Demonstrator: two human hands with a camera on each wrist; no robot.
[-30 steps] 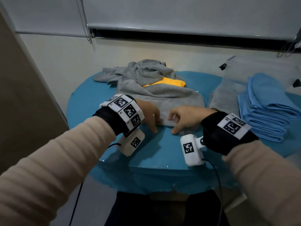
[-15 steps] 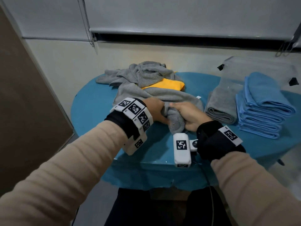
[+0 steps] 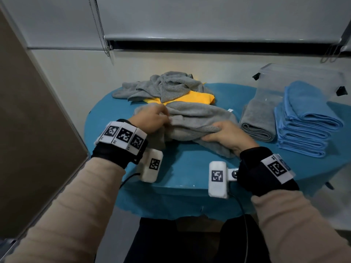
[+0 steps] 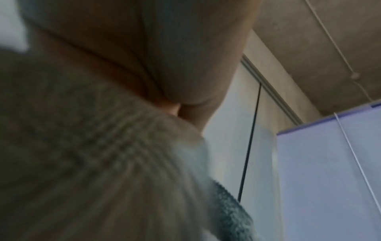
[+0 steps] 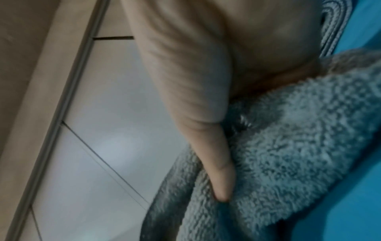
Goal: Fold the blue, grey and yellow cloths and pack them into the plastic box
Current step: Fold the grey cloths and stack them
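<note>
Your left hand [image 3: 150, 118] and right hand [image 3: 226, 136] fingers both grip the grey cloth [image 3: 197, 118] on the tabletop [image 3: 190, 168].

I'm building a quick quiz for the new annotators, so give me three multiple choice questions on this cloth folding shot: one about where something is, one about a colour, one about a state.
1. Where is the stack of folded blue cloths?
A. at the table's right side, in front of the plastic box
B. at the table's far left
C. on the floor

2. What colour is the cloth peeking out under the unfolded grey pile?
A. red
B. yellow
C. green

3. What is the right hand doing?
A. hanging idle
B. lifting the box
C. gripping the grey cloth

Answers: 1 A, the head view shows it there; 2 B, the yellow cloth shows there; 3 C, its thumb and fingers close on a fold.
</note>
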